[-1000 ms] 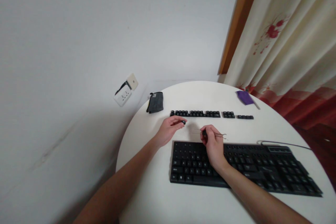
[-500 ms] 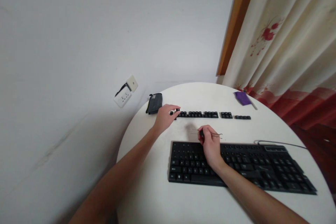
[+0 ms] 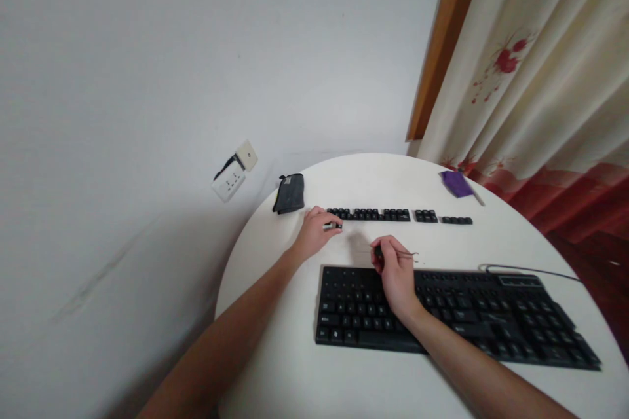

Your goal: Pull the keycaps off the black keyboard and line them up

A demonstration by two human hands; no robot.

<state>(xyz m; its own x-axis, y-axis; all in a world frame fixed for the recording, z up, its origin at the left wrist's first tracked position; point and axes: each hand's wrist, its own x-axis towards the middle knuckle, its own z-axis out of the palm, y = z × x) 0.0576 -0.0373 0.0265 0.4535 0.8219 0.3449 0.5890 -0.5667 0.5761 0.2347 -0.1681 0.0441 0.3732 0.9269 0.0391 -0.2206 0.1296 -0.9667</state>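
Observation:
My left hand (image 3: 313, 232) is just in front of the left end of a row of loose black keycaps (image 3: 368, 215). Its thumb and forefinger pinch a small black keycap (image 3: 339, 226). Over the upper left part of a black keyboard (image 3: 373, 338), my right hand (image 3: 397, 272) is closed around a wire keycap puller (image 3: 409, 254). Thin wire ends stick out to the right of that hand, and a dark part shows between its fingers. Top-left keys of the keyboard are partly gone, and the right forearm covers its middle.
A dark zip pouch (image 3: 291, 193) lies at the back left of the round white table (image 3: 275, 340). A purple cloth-like item (image 3: 456, 184) rests at the back right. The keyboard cable (image 3: 531, 270) runs off to the right. A wall socket (image 3: 228, 182) is at left.
My left hand has come down slightly toward me from the left end of the keycap row, with a keycap in its fingertips. My right hand has stayed almost in place.

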